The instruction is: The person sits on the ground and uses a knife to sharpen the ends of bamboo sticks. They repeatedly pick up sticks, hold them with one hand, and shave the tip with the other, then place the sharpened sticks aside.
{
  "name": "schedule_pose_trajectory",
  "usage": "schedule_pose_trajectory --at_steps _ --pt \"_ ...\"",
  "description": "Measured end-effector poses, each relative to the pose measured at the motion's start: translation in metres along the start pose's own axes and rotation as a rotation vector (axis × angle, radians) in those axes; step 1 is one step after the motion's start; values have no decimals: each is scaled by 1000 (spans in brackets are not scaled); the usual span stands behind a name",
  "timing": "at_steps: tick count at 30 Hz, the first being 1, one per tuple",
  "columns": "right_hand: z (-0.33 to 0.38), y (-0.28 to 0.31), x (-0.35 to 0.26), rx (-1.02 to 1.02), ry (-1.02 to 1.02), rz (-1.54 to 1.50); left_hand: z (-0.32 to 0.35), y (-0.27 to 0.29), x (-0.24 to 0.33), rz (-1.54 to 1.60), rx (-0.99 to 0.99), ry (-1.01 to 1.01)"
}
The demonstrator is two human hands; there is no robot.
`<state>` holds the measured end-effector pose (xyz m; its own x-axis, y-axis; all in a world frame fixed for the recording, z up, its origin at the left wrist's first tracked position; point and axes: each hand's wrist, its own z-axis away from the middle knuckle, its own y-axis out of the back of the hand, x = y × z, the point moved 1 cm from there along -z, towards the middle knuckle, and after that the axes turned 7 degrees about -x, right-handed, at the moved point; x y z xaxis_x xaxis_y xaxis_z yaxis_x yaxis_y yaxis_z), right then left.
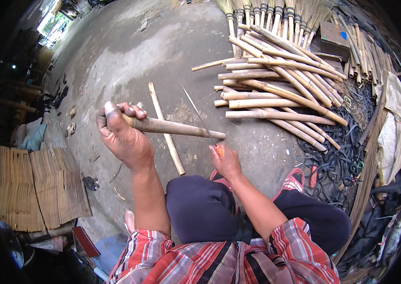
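My left hand (127, 135) is closed round the thick end of a bamboo stick (176, 128), which points to the right across the middle of the view. In my right hand (226, 161) is the orange handle of a long thin blade (194, 107), tilted up and to the left. The blade crosses the stick near its far right end; whether its edge touches the bamboo I cannot tell. Beneath, a second bamboo stick (158, 109) lies on the concrete floor.
A loose pile of bamboo sticks (281, 90) lies at the upper right, with several brooms (276, 14) behind it. Black strips (328, 161) litter the floor at right. A slatted bamboo mat (35, 187) is at left. Pink sandals (295, 180) show by my legs.
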<state>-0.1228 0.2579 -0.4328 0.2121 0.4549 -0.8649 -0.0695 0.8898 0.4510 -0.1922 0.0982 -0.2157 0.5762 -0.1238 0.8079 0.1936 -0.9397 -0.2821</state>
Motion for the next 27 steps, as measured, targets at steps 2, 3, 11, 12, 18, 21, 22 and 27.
schedule_pose_trajectory --at_steps 2,3,11,12,18,21,22,27 --pt "-4 2 7 4 -26 64 -2 -1 -2 10 -16 -28" --pt "-5 2 9 -41 -148 125 -3 0 -3 7 -39 -40" --pt "-4 -8 3 143 181 -117 -2 5 -3 -40 -25 -40" --pt "-3 -12 6 85 121 -68 1 4 -4 -37 -10 -33" --pt "-3 -25 25 -34 -27 53 2 10 2 -56 -43 -43" --pt "-4 -28 21 -11 178 -95 1 18 0 -20 11 -23" --pt "-4 -28 20 -4 75 -36 3 20 0 -31 3 -29" --pt "-2 -33 17 -187 -129 -35 0 38 8 38 162 57"
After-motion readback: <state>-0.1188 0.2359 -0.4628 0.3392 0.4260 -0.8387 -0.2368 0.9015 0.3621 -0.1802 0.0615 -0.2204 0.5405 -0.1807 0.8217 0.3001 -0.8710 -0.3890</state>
